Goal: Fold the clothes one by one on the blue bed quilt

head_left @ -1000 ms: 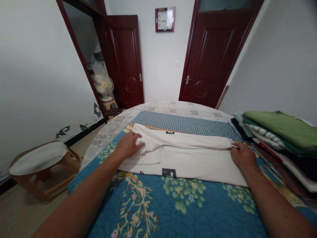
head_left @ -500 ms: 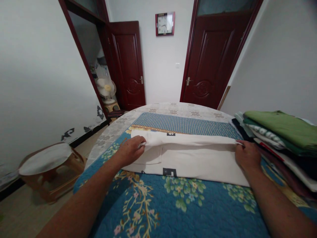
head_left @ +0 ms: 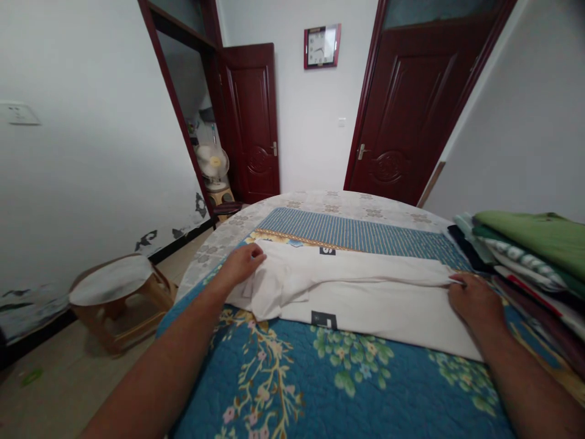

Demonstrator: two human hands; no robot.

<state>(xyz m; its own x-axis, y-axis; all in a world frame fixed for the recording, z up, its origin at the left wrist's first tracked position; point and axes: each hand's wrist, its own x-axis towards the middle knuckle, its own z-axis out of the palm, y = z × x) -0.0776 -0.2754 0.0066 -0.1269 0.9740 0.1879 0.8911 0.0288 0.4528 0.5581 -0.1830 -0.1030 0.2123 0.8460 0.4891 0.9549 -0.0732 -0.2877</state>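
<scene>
A white T-shirt [head_left: 384, 299] with black printed patches lies across the quilted blue floral cloth [head_left: 347, 396], folded into a long strip. Its left end is bunched, and a sleeve-like flap [head_left: 267, 292] droops toward me. My left hand [head_left: 244, 265] is at that far left end, its fingers curled against the fabric; exactly what they pinch is partly hidden. At the right end, my right hand [head_left: 478, 299] pinches the folded edge between thumb and fingers. A crease runs along the strip between both hands.
To the right stands a stack of folded clothes [head_left: 530, 244], green on top, close to my right hand. Beneath the blue cloth is a round table with a patterned white cover [head_left: 333, 201]. A stool [head_left: 114, 286] stands on the floor at left.
The raised fold between my hands has come down flatter on the shirt. At the left end the fabric has dropped into a bunched flap. The camera view has turned slightly left.
</scene>
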